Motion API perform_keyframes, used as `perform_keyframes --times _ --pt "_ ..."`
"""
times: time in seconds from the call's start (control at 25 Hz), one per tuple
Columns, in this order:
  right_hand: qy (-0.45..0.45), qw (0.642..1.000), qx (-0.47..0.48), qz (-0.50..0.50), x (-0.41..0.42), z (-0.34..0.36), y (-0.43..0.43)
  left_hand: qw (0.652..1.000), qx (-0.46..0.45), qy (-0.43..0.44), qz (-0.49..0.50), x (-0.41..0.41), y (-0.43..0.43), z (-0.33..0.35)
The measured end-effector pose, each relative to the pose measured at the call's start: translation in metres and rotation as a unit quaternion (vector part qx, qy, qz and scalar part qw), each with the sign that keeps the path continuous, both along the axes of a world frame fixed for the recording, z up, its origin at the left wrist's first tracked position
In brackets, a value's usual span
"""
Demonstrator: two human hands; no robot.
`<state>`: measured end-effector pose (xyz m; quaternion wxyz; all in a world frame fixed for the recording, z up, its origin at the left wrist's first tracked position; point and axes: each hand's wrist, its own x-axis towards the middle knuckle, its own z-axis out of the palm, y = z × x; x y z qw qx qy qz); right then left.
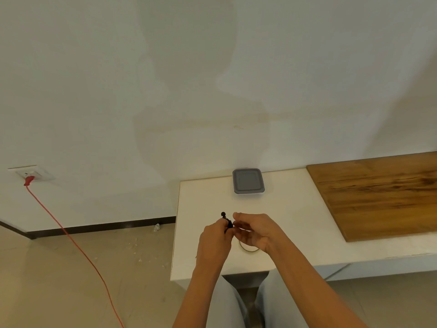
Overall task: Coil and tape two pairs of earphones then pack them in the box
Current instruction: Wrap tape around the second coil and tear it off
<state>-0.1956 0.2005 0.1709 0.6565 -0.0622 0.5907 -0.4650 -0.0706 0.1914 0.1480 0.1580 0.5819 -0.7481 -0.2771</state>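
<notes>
Earphones (229, 224), black and gathered into a small bundle, are held up between a person's two bare hands above the near part of a white table (295, 233), with one earbud (223, 213) poking up above the fingers. The left hand (214, 242) grips the bundle from the left, its fingers curled round the cord. The right hand (254, 233) meets it from the other side, fingers bent inward and thumb raised, its fingertips pinching the bundle's right edge; how many turns the cord makes cannot be told at this size. Both forearms reach in from the bottom of the frame, above knees in light trousers. Behind the hands, near the table's far edge and close to the wall, stands a square grey box (247, 181) with its lid on, well apart from the earphones. Just below the right hand a pale ring (248, 250) lies flat on the table, partly hidden by the wrist; whether it is tape cannot be made out. A wooden board (378, 195) covers the right side of the table. To the left, a red cable (71, 233) runs from a wall socket (30, 174) down across the tiled floor (59, 280), where bits of debris lie near the dark skirting.
</notes>
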Motion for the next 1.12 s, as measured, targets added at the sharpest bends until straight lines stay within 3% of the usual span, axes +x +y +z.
perform_keyframes --times 0.56,0.72,0.96,1.12 --pt "0.099 0.994 0.024 0.033 0.011 -0.01 -0.002 0.993 -0.02 -0.105 -0.046 -0.006 0.003 -0.001" --pt "0.141 0.988 0.033 0.049 0.012 -0.011 -0.005 0.994 -0.001 -0.097 -0.039 -0.007 0.003 -0.002" --pt "0.3 0.94 0.027 0.158 0.013 -0.013 -0.006 0.998 0.038 -0.049 -0.018 -0.008 0.009 -0.007" --pt "0.348 0.911 0.039 0.218 0.009 -0.011 -0.01 0.998 0.046 -0.021 -0.027 -0.006 0.01 -0.007"
